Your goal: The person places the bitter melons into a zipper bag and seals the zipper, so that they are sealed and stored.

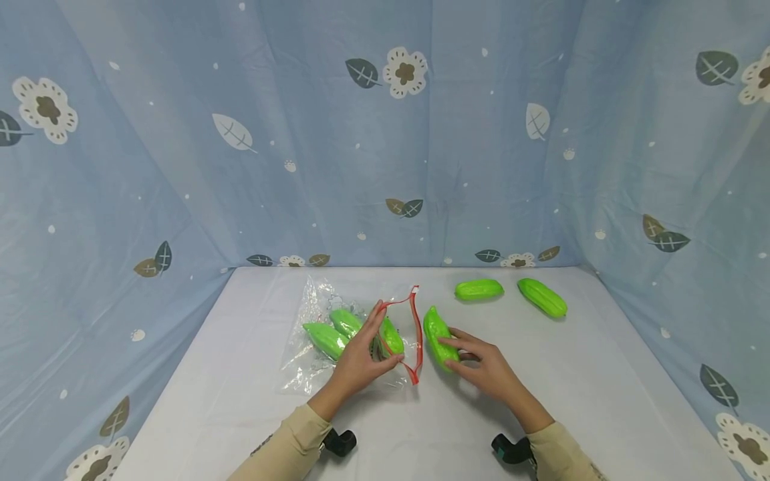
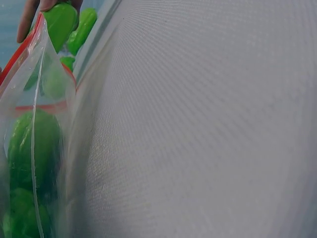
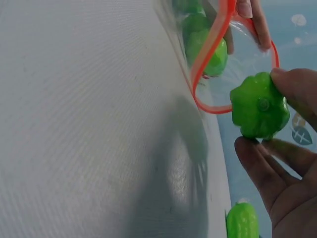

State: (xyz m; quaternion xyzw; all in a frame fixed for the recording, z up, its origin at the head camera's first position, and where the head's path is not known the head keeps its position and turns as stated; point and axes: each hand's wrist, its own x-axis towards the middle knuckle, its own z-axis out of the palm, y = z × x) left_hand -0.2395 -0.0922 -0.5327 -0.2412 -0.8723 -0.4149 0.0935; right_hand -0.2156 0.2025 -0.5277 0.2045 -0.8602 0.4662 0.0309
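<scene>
Sleeves: nearest me. With the red rim [image 1: 419, 327] as dial centre and 12 towards the patterned curtain [image 1: 325, 147], the left sleeve [image 1: 285, 444] sits at 8 o'clock and the right sleeve [image 1: 559, 451] at 4.
Held gourd [image 1: 438, 331]: at 3 o'clock, just beside the rim and broadside to it, pointed end towards 11; I can't tell whether they touch.
Snag risk: brought in at that angle, I judge, its tip or flank could catch the rim and shove the bag [image 1: 297, 364] towards 9.
Collapse risk: the film looks limp, so a slack left hand [image 1: 361, 354] could let the mouth fold down.
Jam risk: one bagged gourd [image 1: 392, 336] lies right inside the mouth and could block entry; two more bagged gourds [image 1: 325, 339] lie deeper, towards 9.
Slip risk: I'd watch that glossy skin, since only fingertips hold it.
Left hand: thumb and fingers spread wide, touching the rim's 9 o'clock side; whether any fingertip pinches the film, I can't tell from here.
Right hand [image 1: 490, 367]: thumb and fingers part-curled, pinching the held gourd near its 5 o'clock end.
Loose gourds [image 1: 478, 289]: one at 2 o'clock, another between 2 and 3, both untouched.
</scene>
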